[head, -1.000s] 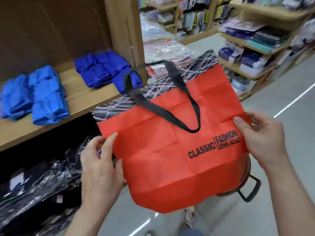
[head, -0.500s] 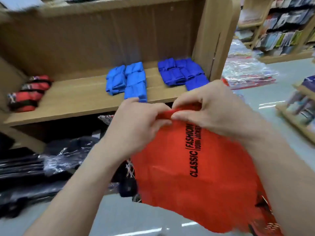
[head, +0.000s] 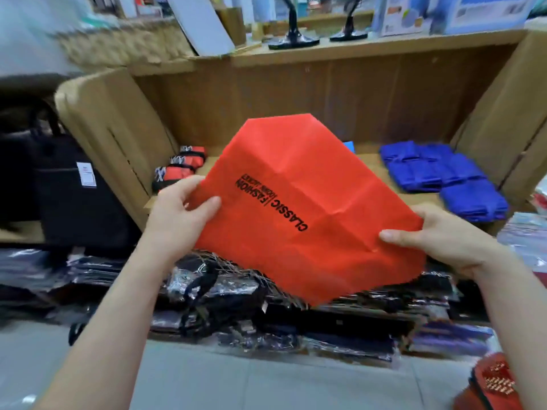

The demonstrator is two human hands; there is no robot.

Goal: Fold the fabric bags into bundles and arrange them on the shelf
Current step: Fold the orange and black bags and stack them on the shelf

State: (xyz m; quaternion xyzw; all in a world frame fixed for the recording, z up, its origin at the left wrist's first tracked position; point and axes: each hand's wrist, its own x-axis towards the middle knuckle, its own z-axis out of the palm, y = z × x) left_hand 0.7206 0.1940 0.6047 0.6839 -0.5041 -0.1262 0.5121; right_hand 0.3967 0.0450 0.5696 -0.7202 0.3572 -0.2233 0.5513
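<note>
Red fabric bag [head: 310,202] hung unfolded in front of the shelf [head: 368,165], both hands pinching it, left hand [head: 177,214] at one edge and right hand [head: 438,241] opposite, while blue bundles [head: 444,179] and red bundles [head: 180,170] already lay shelved.
</note>
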